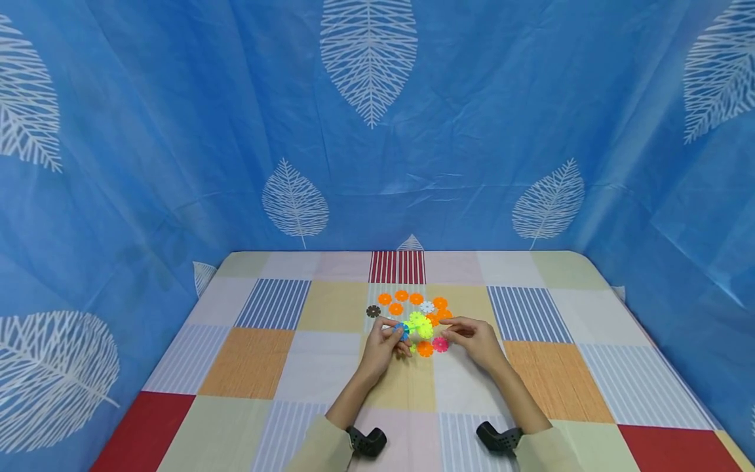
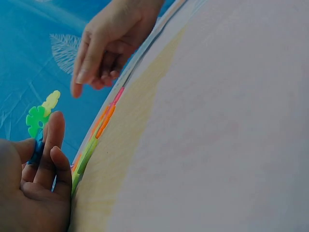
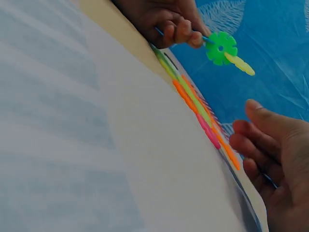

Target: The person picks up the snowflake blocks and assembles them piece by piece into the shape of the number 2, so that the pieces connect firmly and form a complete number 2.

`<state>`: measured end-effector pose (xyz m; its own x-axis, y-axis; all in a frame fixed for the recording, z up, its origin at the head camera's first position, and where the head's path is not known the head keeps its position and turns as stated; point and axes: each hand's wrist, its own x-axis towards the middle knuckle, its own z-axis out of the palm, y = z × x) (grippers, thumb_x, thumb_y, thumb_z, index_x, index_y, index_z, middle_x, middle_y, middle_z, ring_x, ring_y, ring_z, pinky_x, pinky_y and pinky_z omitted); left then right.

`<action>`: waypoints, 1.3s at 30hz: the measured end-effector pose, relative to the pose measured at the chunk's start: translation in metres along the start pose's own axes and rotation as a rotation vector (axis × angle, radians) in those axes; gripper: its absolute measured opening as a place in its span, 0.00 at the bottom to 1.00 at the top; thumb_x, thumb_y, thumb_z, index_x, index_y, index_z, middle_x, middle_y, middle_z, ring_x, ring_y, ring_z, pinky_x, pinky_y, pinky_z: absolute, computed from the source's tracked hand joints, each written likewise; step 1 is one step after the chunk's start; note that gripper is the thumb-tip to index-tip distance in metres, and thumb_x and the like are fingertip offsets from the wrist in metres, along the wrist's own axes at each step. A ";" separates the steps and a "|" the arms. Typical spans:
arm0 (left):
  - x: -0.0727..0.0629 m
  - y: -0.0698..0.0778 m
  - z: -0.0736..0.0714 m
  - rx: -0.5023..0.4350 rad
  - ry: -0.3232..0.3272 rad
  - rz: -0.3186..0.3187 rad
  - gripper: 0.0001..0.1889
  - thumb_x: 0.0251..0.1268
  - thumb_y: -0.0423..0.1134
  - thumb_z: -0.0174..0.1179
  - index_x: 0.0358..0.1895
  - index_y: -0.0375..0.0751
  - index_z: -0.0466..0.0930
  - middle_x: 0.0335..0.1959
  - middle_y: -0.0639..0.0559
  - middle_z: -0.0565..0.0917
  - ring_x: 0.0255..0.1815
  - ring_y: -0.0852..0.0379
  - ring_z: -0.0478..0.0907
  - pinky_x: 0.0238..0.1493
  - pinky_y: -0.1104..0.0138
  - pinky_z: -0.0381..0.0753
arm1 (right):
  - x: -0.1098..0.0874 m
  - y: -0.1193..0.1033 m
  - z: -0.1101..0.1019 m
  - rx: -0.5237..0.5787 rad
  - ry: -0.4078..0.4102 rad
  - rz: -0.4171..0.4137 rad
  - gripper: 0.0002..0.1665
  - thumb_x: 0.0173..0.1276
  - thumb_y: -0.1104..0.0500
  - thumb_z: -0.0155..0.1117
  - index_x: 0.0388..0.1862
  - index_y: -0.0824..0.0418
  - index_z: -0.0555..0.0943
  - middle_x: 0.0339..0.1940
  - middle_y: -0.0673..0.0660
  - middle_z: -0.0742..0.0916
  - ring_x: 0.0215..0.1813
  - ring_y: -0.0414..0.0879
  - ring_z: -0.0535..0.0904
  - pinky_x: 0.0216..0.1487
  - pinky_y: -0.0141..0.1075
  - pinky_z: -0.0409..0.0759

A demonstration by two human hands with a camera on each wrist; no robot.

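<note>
My left hand [image 1: 382, 344] pinches a blue snowflake-shaped disc [image 2: 36, 149] between thumb and fingers. Slotted into that disc is a green disc [image 3: 221, 49], and a yellow disc [image 3: 241, 64] juts from the green one, so the joined pieces stand above the table. My right hand [image 1: 476, 339] hovers to the right of them, thumb and forefinger apart, and no piece shows between its fingertips. Below it lies a pink disc [image 1: 440, 344], with an orange disc [image 1: 425, 349] just to its left.
Beyond the hands several orange discs [image 1: 402, 295] lie scattered, with a white disc [image 1: 427, 307] among them and a dark disc [image 1: 373, 311] at their left. A patchwork cloth [image 1: 330, 367] covers the table. Blue leaf-print curtains [image 1: 448, 164] surround its back and sides.
</note>
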<state>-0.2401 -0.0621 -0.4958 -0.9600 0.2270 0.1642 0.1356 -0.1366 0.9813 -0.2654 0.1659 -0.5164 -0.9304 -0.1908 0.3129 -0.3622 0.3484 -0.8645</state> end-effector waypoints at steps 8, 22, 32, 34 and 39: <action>0.001 0.001 -0.001 -0.024 0.012 -0.009 0.10 0.72 0.27 0.40 0.49 0.23 0.55 0.31 0.23 0.78 0.25 0.38 0.80 0.28 0.68 0.73 | -0.001 0.004 -0.003 -0.150 -0.112 0.008 0.15 0.53 0.58 0.72 0.41 0.59 0.85 0.26 0.48 0.81 0.27 0.42 0.72 0.28 0.29 0.72; 0.001 0.002 -0.001 -0.039 -0.004 -0.023 0.09 0.73 0.28 0.38 0.49 0.25 0.54 0.34 0.20 0.76 0.31 0.27 0.77 0.30 0.67 0.73 | -0.001 0.004 -0.001 -0.191 -0.084 0.007 0.13 0.51 0.55 0.74 0.33 0.54 0.80 0.25 0.47 0.77 0.27 0.41 0.69 0.27 0.30 0.69; 0.000 -0.001 -0.001 -0.031 -0.037 0.005 0.08 0.73 0.27 0.38 0.48 0.24 0.55 0.33 0.19 0.75 0.30 0.28 0.78 0.28 0.68 0.71 | 0.001 -0.006 0.011 0.078 0.133 -0.088 0.11 0.55 0.61 0.69 0.35 0.61 0.76 0.30 0.55 0.85 0.28 0.44 0.79 0.30 0.31 0.79; 0.000 -0.001 0.000 -0.028 -0.045 0.011 0.09 0.73 0.27 0.38 0.49 0.24 0.55 0.33 0.19 0.75 0.30 0.26 0.76 0.28 0.68 0.71 | 0.002 -0.008 0.013 0.090 0.134 -0.098 0.11 0.56 0.62 0.69 0.34 0.62 0.77 0.30 0.56 0.85 0.29 0.46 0.80 0.31 0.31 0.79; -0.001 0.001 0.001 -0.024 -0.048 0.005 0.09 0.72 0.27 0.38 0.48 0.23 0.54 0.32 0.19 0.75 0.29 0.26 0.76 0.29 0.68 0.71 | 0.001 -0.011 0.017 0.104 0.122 -0.116 0.09 0.57 0.63 0.68 0.34 0.64 0.77 0.30 0.58 0.85 0.29 0.52 0.81 0.32 0.32 0.80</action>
<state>-0.2390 -0.0613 -0.4953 -0.9463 0.2723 0.1740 0.1337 -0.1604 0.9780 -0.2615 0.1461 -0.5137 -0.8849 -0.1090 0.4528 -0.4656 0.2327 -0.8539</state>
